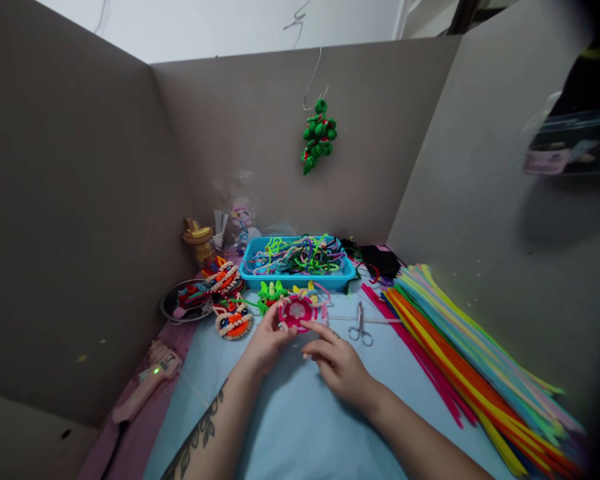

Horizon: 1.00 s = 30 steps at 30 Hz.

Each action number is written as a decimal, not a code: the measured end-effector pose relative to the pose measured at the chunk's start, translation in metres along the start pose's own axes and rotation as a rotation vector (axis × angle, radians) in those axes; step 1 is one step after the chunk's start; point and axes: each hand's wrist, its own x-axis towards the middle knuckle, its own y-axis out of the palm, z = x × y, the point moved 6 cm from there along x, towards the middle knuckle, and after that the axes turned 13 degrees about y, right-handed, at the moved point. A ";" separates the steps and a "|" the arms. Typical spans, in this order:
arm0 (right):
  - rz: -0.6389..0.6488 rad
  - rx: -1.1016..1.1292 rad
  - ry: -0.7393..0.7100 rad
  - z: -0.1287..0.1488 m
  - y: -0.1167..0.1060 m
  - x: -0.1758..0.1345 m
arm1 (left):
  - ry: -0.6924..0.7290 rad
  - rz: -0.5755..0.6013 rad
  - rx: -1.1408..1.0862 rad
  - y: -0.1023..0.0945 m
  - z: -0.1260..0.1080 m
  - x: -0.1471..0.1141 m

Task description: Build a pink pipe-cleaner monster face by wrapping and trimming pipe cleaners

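You hold a round pink-and-white fuzzy disc [297,312] in your left hand [269,347], over the middle of the table's light-blue cover [300,420].
Your left fingers and thumb grip the disc's left side; your right hand [339,365] is loosely spread, index finger stretched to the disc's lower right edge, thumb apart from it, whether touching you can't tell. Just behind the disc: a bright green fuzzy figure [271,292]; to its left, a round orange-and-cream fuzzy animal face [234,323]. Silver metal scissors [361,327] lie right of your hands, handles toward you. Farther back, a blue rectangular plastic tray [300,283] of tangled multicoloured fuzzy stems [305,257]. Far right, long multicoloured fuzzy stems in a bundle [460,353]; far left, a pink glue gun [147,387], green light lit.
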 end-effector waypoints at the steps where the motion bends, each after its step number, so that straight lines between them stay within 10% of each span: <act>1: 0.036 -0.003 0.007 0.001 0.002 0.000 | 0.005 0.011 0.018 0.000 0.001 0.000; 10: 0.236 -0.061 0.069 -0.001 0.017 0.000 | 0.015 0.124 0.001 0.012 -0.002 -0.003; 19: 0.246 -0.128 0.102 -0.003 0.021 -0.002 | 0.067 -0.104 0.027 -0.004 -0.009 0.003; 30: 0.034 -0.042 0.162 -0.010 0.006 0.003 | 0.023 -0.125 0.005 -0.004 -0.007 0.003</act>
